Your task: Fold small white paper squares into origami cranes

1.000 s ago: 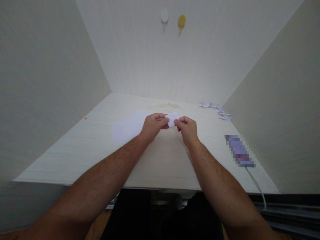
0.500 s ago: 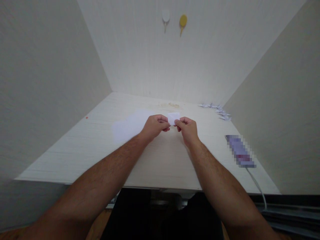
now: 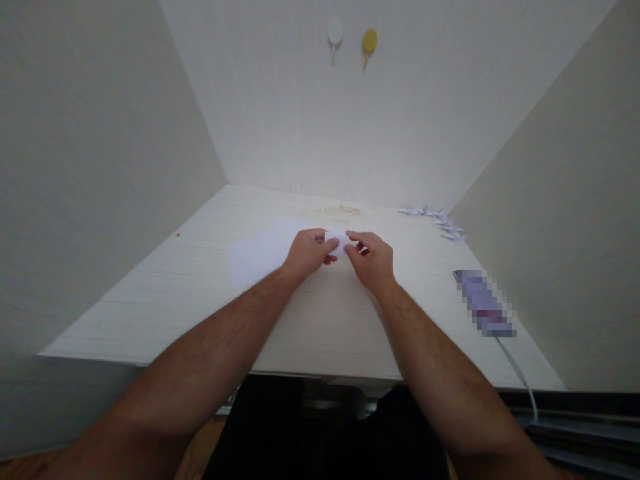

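A small folded piece of white paper (image 3: 342, 243) is held up over the table between my two hands. My left hand (image 3: 309, 253) pinches its left part, the thumb lying across the front and the other fingers curled behind. At the right edge of the paper is my right hand (image 3: 371, 259), with forefinger tip near the upper corner and thumb lower down, a gap between them. Loose white paper (image 3: 255, 257) lies flat on the table, just left of my left hand and partly hidden by it.
Several folded paper cranes (image 3: 443, 222) stand along the table's back right corner. A blurred-out phone (image 3: 483, 303) with a white cable (image 3: 520, 373) lies at the right. Two hooks, one white (image 3: 335, 32) and one yellow (image 3: 369, 41), are on the back wall.
My left thumb has moved rightwards onto the front of the paper. My right thumb has drawn back from its face to the right edge, and the right forefinger and thumb have spread.
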The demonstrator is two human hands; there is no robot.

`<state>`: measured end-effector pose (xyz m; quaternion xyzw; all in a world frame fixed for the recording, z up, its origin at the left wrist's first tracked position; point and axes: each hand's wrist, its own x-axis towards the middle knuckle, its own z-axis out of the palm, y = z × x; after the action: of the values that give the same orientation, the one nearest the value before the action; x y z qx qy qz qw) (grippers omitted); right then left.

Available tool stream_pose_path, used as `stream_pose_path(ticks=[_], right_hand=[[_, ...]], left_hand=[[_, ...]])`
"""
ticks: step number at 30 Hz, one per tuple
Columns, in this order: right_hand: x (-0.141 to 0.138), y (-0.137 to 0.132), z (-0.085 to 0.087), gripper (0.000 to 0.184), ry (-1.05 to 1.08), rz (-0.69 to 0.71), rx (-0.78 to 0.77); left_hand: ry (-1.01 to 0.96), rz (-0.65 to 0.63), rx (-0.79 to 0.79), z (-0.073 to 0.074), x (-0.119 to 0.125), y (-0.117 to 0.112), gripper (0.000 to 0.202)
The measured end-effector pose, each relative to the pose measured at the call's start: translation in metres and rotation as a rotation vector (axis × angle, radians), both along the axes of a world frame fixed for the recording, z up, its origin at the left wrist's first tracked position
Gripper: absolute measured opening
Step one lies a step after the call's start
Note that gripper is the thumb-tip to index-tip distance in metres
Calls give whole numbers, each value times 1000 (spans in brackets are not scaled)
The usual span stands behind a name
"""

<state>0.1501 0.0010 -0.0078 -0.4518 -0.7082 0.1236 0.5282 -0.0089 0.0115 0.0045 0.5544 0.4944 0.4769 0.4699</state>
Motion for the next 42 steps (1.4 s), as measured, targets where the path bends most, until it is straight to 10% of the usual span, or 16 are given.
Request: stream_pose_path(ticks=[23,42], right_hand=[[21,-8,21,11,-1,518,-467],[20,-4,14,16,-19,294,-441]], left_hand=[[-60,-494,-201,-4,-31,10,30],[49,-403,-101,2,-18,1,24]])
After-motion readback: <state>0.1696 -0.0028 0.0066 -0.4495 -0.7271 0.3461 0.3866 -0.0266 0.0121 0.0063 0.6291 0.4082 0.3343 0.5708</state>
